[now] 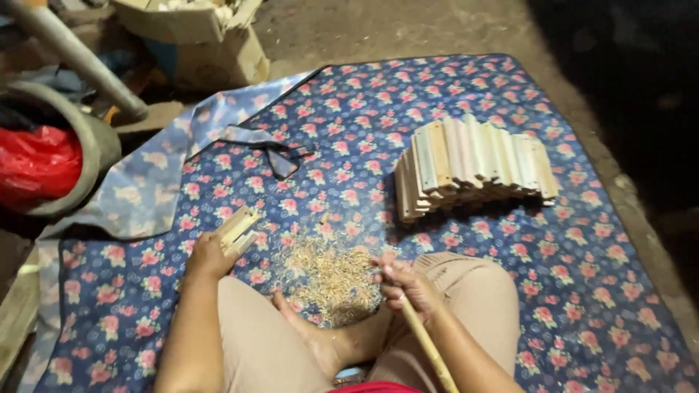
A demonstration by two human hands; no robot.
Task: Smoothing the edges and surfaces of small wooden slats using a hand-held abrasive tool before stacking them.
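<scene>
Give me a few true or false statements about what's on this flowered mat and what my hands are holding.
1. The left hand grips small wooden pieces. True.
2. The right hand is empty. False: it holds a thin stick.
3. The stack of wooden slats sits on the flowered mat. True.
4. The shavings lie beside the red bag. False: they lie by the knees; the red bag is far left.

Open tan cardboard box [191, 36], top left
</scene>
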